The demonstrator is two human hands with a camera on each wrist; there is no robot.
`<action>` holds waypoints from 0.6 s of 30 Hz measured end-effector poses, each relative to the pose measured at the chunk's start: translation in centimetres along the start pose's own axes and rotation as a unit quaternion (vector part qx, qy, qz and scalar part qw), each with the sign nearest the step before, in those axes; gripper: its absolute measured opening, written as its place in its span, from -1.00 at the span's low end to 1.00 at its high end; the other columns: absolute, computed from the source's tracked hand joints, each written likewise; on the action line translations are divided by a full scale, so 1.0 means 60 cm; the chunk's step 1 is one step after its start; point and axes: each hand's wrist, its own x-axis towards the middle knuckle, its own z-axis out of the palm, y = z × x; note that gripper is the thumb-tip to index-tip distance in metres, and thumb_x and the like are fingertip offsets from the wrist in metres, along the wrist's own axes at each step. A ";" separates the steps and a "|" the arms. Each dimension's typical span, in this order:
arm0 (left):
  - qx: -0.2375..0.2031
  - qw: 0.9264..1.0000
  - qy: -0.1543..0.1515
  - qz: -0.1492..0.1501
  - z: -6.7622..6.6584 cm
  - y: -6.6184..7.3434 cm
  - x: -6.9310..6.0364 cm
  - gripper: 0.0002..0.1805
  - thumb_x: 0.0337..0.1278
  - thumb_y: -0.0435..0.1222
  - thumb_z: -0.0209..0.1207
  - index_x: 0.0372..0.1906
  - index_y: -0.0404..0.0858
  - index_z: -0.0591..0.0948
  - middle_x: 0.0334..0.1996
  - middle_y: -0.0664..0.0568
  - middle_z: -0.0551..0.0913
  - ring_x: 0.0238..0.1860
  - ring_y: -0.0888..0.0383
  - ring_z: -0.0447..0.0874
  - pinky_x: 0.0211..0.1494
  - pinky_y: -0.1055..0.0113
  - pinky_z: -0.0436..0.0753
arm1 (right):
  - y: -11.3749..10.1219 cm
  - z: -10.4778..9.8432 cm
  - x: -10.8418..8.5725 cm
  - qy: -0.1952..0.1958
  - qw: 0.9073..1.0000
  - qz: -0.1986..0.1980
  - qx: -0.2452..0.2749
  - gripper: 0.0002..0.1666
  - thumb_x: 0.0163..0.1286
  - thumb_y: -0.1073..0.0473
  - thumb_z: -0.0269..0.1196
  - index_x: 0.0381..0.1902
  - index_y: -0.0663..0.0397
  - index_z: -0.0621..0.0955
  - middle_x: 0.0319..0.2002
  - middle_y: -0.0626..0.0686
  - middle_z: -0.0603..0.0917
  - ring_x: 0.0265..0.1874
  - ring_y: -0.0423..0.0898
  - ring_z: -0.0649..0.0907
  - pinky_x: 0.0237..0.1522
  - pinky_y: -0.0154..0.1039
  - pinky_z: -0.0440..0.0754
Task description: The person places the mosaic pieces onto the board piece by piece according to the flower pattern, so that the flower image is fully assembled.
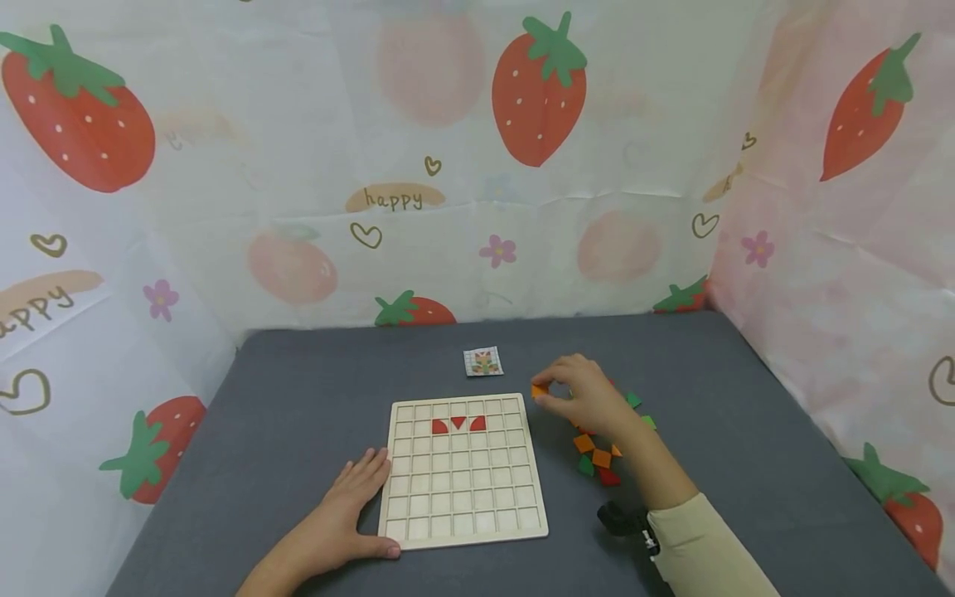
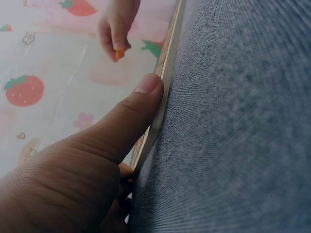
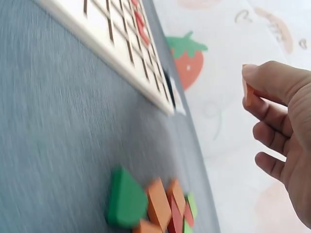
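Orange block (image 1: 538, 390) pinched beside the far right corner of the grid board (image 1: 462, 501)

The right hand (image 1: 585, 396) grips the orange block between thumb and fingertip, its other fingers loosely bent; the block is held up off the grey tabletop (image 1: 313, 398), just outside the board's right edge. From that hand the board's squares lie to the left and nearer the person's body; the right hand is the nearer one to the board's upper squares, so a placement there would, I judge, call for a short leftward reach. The right wrist view shows the block almost edge-on; its full outline is partly covered, and I cannot tell a long axis.

The left hand (image 1: 354, 502) grasps nothing; its fingers lie extended along the board's left edge, with the thumb against the near left corner, which probably steadies it. Three red pieces sit in neighbouring squares of the second row from the far side: a left curved piece (image 1: 440, 426), a triangle (image 1: 458, 423) and a right curved piece (image 1: 477, 424).

Right of the board, partly under the right forearm, lie loose pieces, among them an orange square (image 1: 584, 444), a green piece (image 1: 586, 465) and a red piece (image 1: 609, 478); a small printed card (image 1: 483, 361) rests beyond the board's far edge.
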 end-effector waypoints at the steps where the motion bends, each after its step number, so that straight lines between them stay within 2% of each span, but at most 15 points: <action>1: 0.001 1.000 -0.001 0.001 -0.001 0.000 0.001 0.43 -0.30 0.40 0.43 0.62 -0.31 0.12 0.64 -0.13 0.01 0.67 -0.11 -0.20 0.41 0.76 -0.57 | -0.005 0.004 0.003 0.001 1.000 -0.007 -0.001 -0.72 0.37 0.11 0.43 0.02 -0.03 0.77 -0.11 -0.12 0.70 0.02 0.00 0.56 0.23 0.19 0.41; 11: -0.010 1.000 -0.003 0.004 -0.001 -0.002 -0.001 0.41 -0.28 0.37 0.45 0.61 -0.34 0.13 0.64 -0.19 0.00 0.66 -0.16 -0.20 0.37 0.79 -0.56 | -0.063 0.034 0.028 -0.012 0.999 -0.036 -0.010 -0.68 0.34 0.06 0.45 0.03 -0.03 0.78 -0.07 -0.11 0.73 0.04 -0.03 0.57 0.19 0.15 0.46; 18: -0.003 1.000 0.006 0.012 0.002 -0.003 -0.001 0.42 -0.30 0.39 0.44 0.61 -0.34 0.14 0.64 -0.17 0.02 0.66 -0.15 -0.19 0.40 0.75 -0.56 | -0.083 0.062 0.043 -0.023 0.999 -0.038 -0.016 -0.72 0.34 0.04 0.45 -0.01 -0.11 0.78 -0.07 -0.14 0.74 0.06 -0.05 0.58 0.21 0.14 0.47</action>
